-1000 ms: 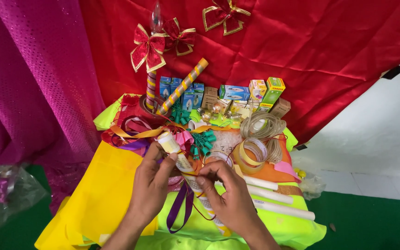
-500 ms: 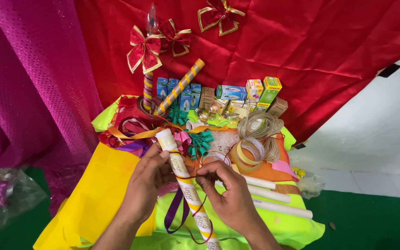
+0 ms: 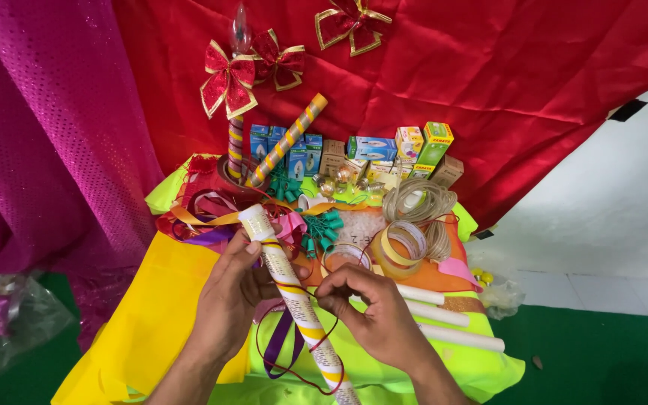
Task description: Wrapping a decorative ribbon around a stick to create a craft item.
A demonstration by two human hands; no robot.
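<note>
Left hand rising from lower left, wrist bent up, fingers curled around upper part of tube, thumb tip pressed on its side. Tube white, part-wrapped in yellow ribbon, slanting from centre of frame down to bottom edge, slightly right of middle.

Right hand entering from lower right, palm down, thumb and forefinger pinched narrow at tube's right side, just below left hand. What sits in the pinch too small to tell; thin red cord looping around tube there.

Purple ribbon hanging below left hand, over yellow-green cloth.

Above hands, centre: ribbon tangle, green caps, tape rolls, cord coil. Three bare white tubes lying right of right hand, apart from it.

Upper centre: striped tubes propped upright, small boxes in a row behind. Red bows on red backdrop; pink fabric at left. Plastic bag at lower left, well apart.
</note>
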